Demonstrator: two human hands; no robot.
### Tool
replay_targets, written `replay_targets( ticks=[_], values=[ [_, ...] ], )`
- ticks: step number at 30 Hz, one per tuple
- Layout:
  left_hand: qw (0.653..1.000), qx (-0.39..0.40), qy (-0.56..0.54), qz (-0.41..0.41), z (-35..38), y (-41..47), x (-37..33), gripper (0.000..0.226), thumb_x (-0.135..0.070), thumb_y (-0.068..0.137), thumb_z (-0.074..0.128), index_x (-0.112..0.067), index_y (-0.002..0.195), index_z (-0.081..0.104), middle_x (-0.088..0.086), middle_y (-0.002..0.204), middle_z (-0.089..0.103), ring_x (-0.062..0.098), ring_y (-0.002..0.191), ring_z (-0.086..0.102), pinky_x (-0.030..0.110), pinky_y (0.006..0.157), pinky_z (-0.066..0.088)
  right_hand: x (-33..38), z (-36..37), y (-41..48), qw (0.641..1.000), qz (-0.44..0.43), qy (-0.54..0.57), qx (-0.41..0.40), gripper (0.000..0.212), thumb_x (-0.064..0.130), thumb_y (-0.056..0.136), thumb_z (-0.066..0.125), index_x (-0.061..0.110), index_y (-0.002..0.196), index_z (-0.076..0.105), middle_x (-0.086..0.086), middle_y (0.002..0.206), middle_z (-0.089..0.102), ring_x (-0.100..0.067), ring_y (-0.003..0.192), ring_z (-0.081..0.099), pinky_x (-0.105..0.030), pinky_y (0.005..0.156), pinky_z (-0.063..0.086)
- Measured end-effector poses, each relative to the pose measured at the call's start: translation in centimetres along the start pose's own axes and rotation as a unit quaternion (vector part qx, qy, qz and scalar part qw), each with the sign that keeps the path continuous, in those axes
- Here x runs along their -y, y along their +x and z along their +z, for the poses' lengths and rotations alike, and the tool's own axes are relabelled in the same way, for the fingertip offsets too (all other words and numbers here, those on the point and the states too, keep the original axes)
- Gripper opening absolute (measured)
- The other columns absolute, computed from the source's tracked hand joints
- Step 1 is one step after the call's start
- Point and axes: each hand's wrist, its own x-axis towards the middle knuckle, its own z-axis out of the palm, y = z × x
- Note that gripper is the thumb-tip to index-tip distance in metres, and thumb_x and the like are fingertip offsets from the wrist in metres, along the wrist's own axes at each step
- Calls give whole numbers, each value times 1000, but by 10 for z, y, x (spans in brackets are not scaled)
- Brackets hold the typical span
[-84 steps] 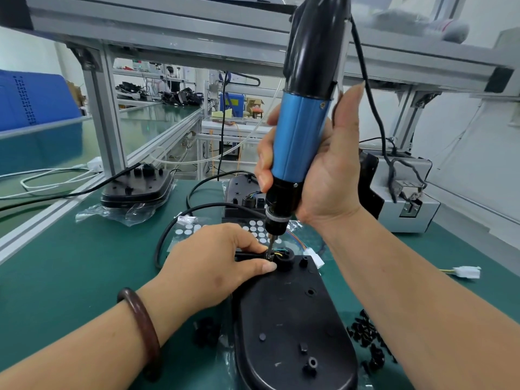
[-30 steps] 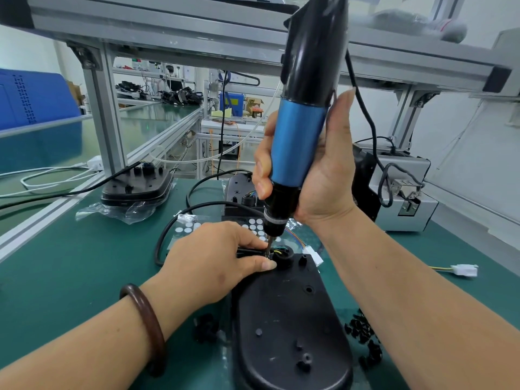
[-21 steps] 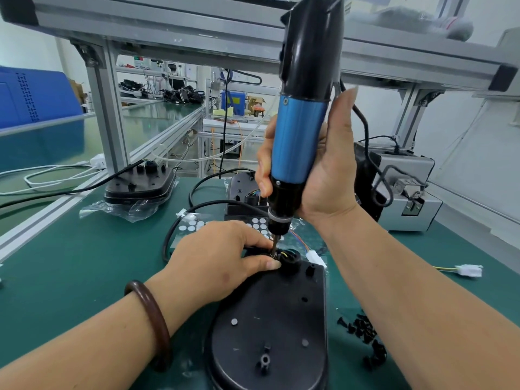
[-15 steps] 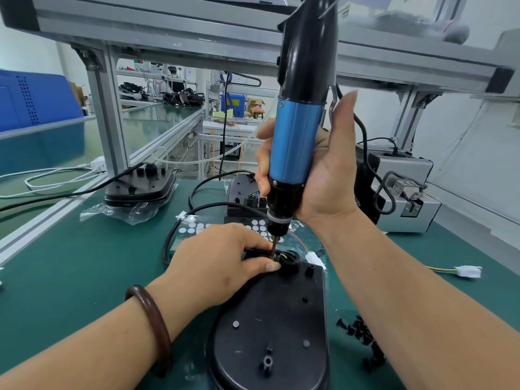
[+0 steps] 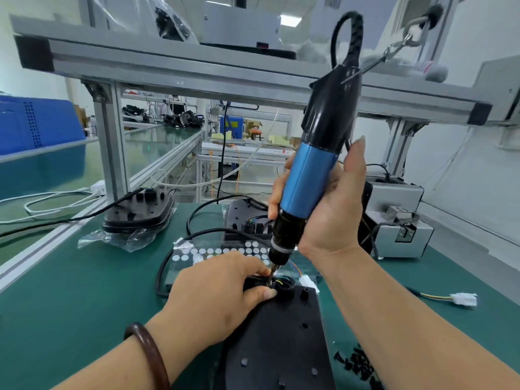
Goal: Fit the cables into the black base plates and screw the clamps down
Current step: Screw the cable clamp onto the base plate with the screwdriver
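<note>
The flat black plastic base plate [image 5: 281, 339] lies near the middle of the bench, its near end running out of the bottom of the view. At its far end a round socket holds coloured wires, and a thick black cable [image 5: 161, 273] loops in from the left to that end. The left hand [image 5: 216, 294] lies over the plate's far left corner, fingers curled and pinching down beside the socket; the clamp beneath them is hidden. The right hand [image 5: 329, 209] is wrapped around the blue-and-black electric screwdriver [image 5: 309, 175], which leans slightly right, its bit meeting the plate between the left fingertips.

Just right of the plate's near half lies a scatter of small black screws [image 5: 357, 364]. Farther right, well apart, is a white plug on yellow and green wires [image 5: 464, 299]. Just beyond the plate sits a dark sheet with white round stickers [image 5: 225, 253], and behind it a second black base plate [image 5: 247, 220]. A third black base plate [image 5: 138, 212] rests on clear plastic wrap at the far left. A grey metal box [image 5: 399, 220] stands at the far right.

The green bench mat [image 5: 70, 305] lies bare to the left of the hands. A grey aluminium frame [image 5: 197, 68] crosses overhead, close above the screwdriver's top. A blue plastic crate [image 5: 36, 125] stands far left.
</note>
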Motion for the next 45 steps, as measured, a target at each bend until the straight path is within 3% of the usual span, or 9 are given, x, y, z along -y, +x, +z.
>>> replay_targets(
  ticks=[6,11,13,17,21,32,38,41,45],
  values=[
    [1000,-20,7,1,0,-1,-1,40,-72,81,43,-50,113,43,-26,111,54,1,105,52,25,73,41,5,14,-3,996,-51,-79,11,61,69,77,34,15,74,63,-8,54,53,-23,45,50,-26,47,45],
    [1000,-23,6,2,0,0,-1,38,-72,81,42,-49,111,46,-25,106,54,1,99,54,25,69,42,48,5,12,981,-139,-124,-49,61,61,93,23,15,75,58,-9,59,51,-22,47,51,-26,48,46],
    [999,-34,3,9,2,-1,0,38,-72,82,42,-50,113,43,-25,106,53,1,98,54,26,74,45,60,-9,13,976,-95,-171,-94,60,67,90,32,14,77,58,-8,58,52,-22,46,51,-27,47,46],
    [998,-45,4,36,3,-1,0,39,-67,85,42,-53,121,38,-26,114,53,-1,103,53,25,89,39,69,-45,4,944,88,-246,-203,69,77,80,45,12,92,61,-10,59,54,-22,46,53,-30,44,48],
    [999,-29,-6,32,3,1,0,36,-66,84,45,-53,118,47,-29,110,52,-3,101,53,21,85,38,67,-80,-20,901,172,-284,-280,70,80,78,44,13,93,59,-12,54,54,-21,42,52,-29,41,47],
    [999,13,-38,9,4,7,4,28,-65,81,53,-53,106,59,-33,94,53,-3,93,53,25,83,48,67,-125,-65,868,227,-257,-360,70,79,77,47,14,102,57,-20,67,56,-25,43,54,-28,41,48],
    [999,-17,-36,17,6,5,4,37,-64,81,53,-50,115,54,-29,99,58,2,100,54,28,85,48,70,-140,-67,850,249,-292,-361,72,83,71,49,19,101,59,-15,74,59,-29,50,61,-34,48,54],
    [999,-31,-25,13,8,3,5,45,-66,80,53,-51,121,43,-28,92,52,5,98,53,26,80,45,70,-147,-66,831,249,-327,-374,60,75,73,59,20,98,60,-13,85,61,-31,62,64,-36,56,56],
    [998,-46,-33,9,10,2,6,34,-66,79,55,-46,106,53,-26,93,58,5,98,52,29,82,46,65,-154,-65,812,236,-394,-361,61,58,78,68,18,122,53,-7,96,58,-29,71,62,-28,50,48]
  ],
)
